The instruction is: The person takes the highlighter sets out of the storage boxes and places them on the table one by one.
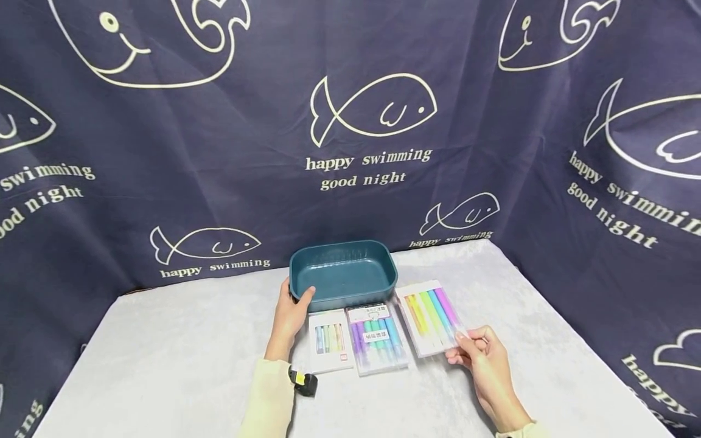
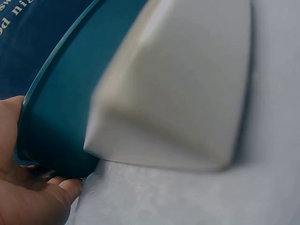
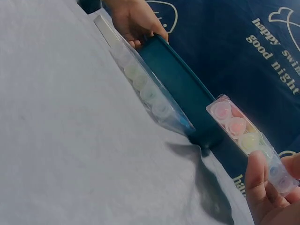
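Observation:
A teal rectangular bin point(image 1: 345, 302) stands near the back of the table. My left hand point(image 1: 290, 316) grips its front left corner, thumb over the rim and fingers outside. At the right, my right hand point(image 1: 484, 359) pinches the lower right corner of a clear pack of colored markers point(image 1: 432, 319), yellow through purple. This pack is tilted and raised; its rounded marker ends point(image 3: 236, 126) show in the right wrist view. In front of the bin are a white box with a window point(image 1: 330, 359) and a second marker pack point(image 1: 378, 359), purple to blue.
The table has a pale grey cloth point(image 1: 181, 365), creased in the right wrist view. Dark blue fabric with fish drawings point(image 1: 372, 201) hangs behind and along the sides. A black strap device point(image 1: 304, 383) is on the left wrist.

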The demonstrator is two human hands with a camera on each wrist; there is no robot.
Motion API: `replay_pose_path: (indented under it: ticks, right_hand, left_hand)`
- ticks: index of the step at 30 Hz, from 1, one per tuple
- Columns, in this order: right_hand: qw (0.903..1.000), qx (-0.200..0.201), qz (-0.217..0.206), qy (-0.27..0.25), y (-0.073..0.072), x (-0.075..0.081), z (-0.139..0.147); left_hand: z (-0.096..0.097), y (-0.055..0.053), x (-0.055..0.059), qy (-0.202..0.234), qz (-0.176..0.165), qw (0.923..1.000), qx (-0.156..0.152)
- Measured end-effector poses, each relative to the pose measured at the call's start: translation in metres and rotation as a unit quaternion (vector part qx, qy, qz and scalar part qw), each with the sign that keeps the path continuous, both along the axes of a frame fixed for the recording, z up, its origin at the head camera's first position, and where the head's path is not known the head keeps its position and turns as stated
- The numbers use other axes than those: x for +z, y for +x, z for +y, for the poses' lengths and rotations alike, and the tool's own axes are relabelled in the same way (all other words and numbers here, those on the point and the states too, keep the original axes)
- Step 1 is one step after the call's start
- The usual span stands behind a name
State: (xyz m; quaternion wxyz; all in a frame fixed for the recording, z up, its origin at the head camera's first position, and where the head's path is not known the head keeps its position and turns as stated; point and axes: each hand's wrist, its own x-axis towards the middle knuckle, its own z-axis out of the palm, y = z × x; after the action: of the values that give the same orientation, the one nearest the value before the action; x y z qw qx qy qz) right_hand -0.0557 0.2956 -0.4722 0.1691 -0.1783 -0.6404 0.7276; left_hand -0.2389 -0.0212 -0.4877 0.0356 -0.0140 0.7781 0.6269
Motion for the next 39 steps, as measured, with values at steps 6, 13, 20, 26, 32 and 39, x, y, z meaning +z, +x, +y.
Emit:
replay_pose_path:
  ticks: [6, 13, 20, 26, 32, 39]
  right_hand:
    - [0.9999, 0.001, -0.016, 0.004, -0.003, -0.001, -0.001]
    - [0.9991, -0.008, -0.041, 0.009, -0.006, -0.007, -0.005]
    - [0.9986, -0.009, -0.047, 0.022, -0.009, -0.012, -0.004]
    - [0.9977, -0.005, -0.059, 0.031, -0.009, -0.016, -0.002]
    - [0.9950, -0.011, -0.084, 0.053, -0.009, -0.017, -0.002]
    - [0.9903, -0.014, -0.115, 0.078, -0.008, -0.015, 0.002]
  left_hand:
    - [-0.005, 0.001, -0.002, -0.002, -0.001, 1.0000, 0.004]
    - [-0.004, 0.001, 0.000, -0.003, 0.012, 0.9999, 0.003]
    - [-0.002, 0.000, 0.001, 0.003, 0.011, 0.9999, 0.002]
    - [-0.001, 0.000, 0.001, 0.005, 0.011, 0.9999, -0.001]
    - [0.002, 0.001, 0.002, -0.008, 0.003, 0.9999, 0.006]
    - [0.004, 0.002, 0.003, -0.009, 0.005, 0.9999, 0.006]
